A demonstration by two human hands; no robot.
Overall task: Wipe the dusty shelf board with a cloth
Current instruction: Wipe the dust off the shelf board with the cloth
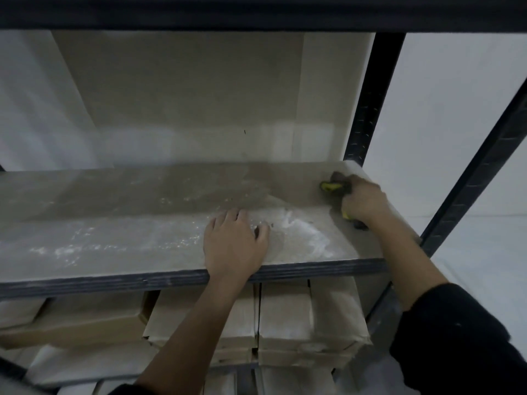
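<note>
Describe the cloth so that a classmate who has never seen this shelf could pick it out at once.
Find the dusty shelf board in the dark metal rack and follow it to its far right corner. There the right hand presses down a bunched cloth. It is dark with yellow-green parts, the only coloured thing on the pale board.

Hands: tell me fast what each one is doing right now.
Left hand: open, flat on the shelf board, holding nothing.
Right hand: closed on the cloth at the board's far right corner.
</note>
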